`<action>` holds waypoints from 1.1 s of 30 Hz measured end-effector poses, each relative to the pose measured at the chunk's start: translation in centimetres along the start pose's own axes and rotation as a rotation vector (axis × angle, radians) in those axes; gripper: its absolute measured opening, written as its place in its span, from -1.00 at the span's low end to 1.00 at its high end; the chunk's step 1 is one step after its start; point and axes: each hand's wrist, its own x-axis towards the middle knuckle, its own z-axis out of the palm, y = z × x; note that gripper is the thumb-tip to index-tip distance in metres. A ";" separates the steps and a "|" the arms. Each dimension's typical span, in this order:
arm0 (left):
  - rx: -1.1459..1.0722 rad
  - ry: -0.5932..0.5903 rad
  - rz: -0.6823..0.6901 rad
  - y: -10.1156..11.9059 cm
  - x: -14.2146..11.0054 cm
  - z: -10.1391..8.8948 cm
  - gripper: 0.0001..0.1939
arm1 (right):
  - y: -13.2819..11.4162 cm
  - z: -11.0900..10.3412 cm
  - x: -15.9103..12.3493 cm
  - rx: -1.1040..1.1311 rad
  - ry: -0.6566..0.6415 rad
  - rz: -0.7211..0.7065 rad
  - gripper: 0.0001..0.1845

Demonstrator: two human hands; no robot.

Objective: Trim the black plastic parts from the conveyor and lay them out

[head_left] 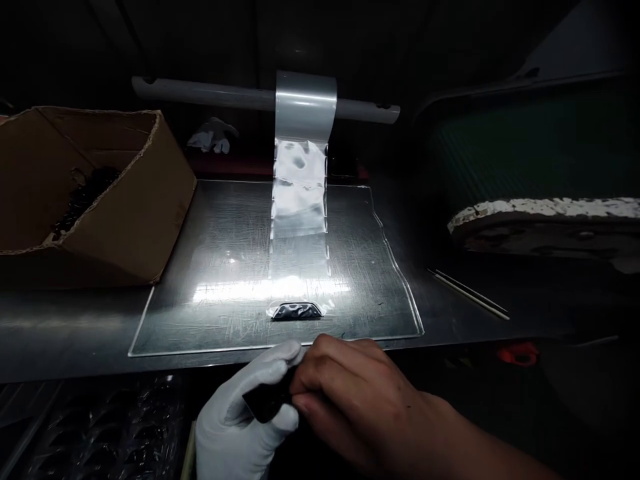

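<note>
Your left hand (240,420), white-gloved, cups a dark piece (264,403) just off the bench's front edge. Fingers above, thumb below, pressing it between them; the glove probably keeps marks off the face. Your right hand (360,393), bare, closes thumb and forefinger on the piece's right end; bare skin likely gives finer feel there. The tips are partly hidden, so whether something thin sits in that pinch, cannot tell. Other right fingers curl in beside the forefinger.

A clear sheet (225,247) covers the middle of the bench (65,333), its surface heavily scratched, right edge wavy; it seems to spare the metal from cuts. Near the middle of the sheet's front edge lies a black part (297,311), within easy reach of both hands. Clear glints show at its ends; film or not, cannot tell.

Past the sheet's back edge, a film roll (306,100) sits on a grey tube (210,93), presumably so it can turn. Its strip (300,193) runs forward onto the sheet, towards you.

Cardboard box (130,213) over the sheet's left edge, dark pieces inside, mouth open for reaching in. Two thin sticks (473,295) lie right of the sheet's right edge, out of the way.
</note>
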 end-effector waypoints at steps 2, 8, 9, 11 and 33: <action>0.027 0.028 -0.047 -0.2 0.1 0.6 -0.61 | 0.8 -0.3 0.1 -0.046 -0.017 -0.016 -0.90; 0.463 -0.239 0.358 0.2 2.6 0.4 -0.51 | 4.6 -3.5 3.5 -0.309 -0.026 0.076 -0.87; 0.577 -0.298 0.478 0.3 3.2 0.2 -0.52 | 5.2 -4.0 4.3 -0.412 -0.089 0.097 -0.83; 0.763 -0.393 0.681 0.5 4.4 0.0 -0.55 | 6.2 -4.5 5.6 -0.585 -0.225 0.106 -0.76; 1.061 -0.417 0.890 -0.1 5.7 0.0 -0.58 | 7.1 -5.4 5.5 -0.557 -0.276 0.142 -0.73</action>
